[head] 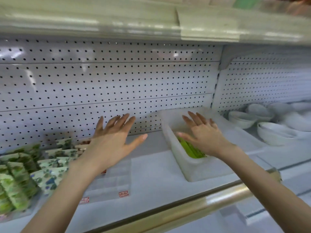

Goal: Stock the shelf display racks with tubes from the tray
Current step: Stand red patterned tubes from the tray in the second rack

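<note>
Both hands were spread flat with straight fingers and gripped nothing. The left hand [111,145] hovered palm-down over the pale grey shelf [154,165], above the back of a clear plastic display rack with small red labels on its front edge [114,182]. The right hand [205,137] reached over the translucent white plastic tray [190,172] that stood on the shelf to the right of the rack, with its fingers pointing toward the white perforated back panel [101,81]. Whether its palm touched the contents could not be told.

The task's things, the slim bright green tubes [190,148], lay side by side in the tray, partly hidden under the right hand. No green tube showed in the clear rack, though blur and the left forearm hid part of it. On that evidence the stocking looked barely begun: every tube in sight was in the tray, and the lifting and placing into the rack were all left to do.

At the far left, green-and-white patterned packets [20,174] filled a neighbouring section of the shelf. At the right, beyond the upright, stacks of white ceramic bowls [272,132] stood in the next bay. A brass-coloured rail [202,204] ran along the shelf's front edge beneath both forearms.
</note>
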Motion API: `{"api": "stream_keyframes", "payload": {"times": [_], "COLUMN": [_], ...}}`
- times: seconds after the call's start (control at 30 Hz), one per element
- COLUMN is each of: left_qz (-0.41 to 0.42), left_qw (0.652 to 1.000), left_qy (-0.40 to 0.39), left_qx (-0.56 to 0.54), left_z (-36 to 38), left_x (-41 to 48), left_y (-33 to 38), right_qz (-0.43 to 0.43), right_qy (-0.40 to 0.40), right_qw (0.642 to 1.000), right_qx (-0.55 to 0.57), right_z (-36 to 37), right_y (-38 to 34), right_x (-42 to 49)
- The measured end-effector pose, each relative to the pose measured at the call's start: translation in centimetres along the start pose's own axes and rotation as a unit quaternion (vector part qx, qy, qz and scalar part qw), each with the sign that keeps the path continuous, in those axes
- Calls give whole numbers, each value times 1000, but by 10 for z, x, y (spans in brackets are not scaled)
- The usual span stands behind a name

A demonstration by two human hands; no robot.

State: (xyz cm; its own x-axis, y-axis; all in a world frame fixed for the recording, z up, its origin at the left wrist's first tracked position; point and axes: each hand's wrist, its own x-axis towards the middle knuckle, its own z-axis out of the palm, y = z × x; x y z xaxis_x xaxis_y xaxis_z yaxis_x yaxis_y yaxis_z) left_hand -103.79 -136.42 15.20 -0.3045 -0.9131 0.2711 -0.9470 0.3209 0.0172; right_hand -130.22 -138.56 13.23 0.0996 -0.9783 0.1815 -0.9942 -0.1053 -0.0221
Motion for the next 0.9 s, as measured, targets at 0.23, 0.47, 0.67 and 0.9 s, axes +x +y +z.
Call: {"api": "stream_keyframes", "payload": {"times": [0.23, 0.47, 0.67, 0.9], "left_qz": [21, 35, 49, 44], "left_qw": [1000, 999, 997, 995], "left_qy": [-8, -29, -57, -77], "left_qx": [-20, -24, -30, -34], "left_z": [10, 33, 45, 51], "left_x": [23, 50, 65, 74], "left_y": [51, 102, 133, 152], "right_qz": [26, -18, -28, -10], "right_qy": [-28, -98, -253, -408], "right_qw": [999, 993, 967, 913], "right_qx": [37, 57, 28, 24], "right_z": [-7, -3, 14, 38], "right_y": [73, 119, 128, 126], "right_x": [2, 19, 58, 83]}}
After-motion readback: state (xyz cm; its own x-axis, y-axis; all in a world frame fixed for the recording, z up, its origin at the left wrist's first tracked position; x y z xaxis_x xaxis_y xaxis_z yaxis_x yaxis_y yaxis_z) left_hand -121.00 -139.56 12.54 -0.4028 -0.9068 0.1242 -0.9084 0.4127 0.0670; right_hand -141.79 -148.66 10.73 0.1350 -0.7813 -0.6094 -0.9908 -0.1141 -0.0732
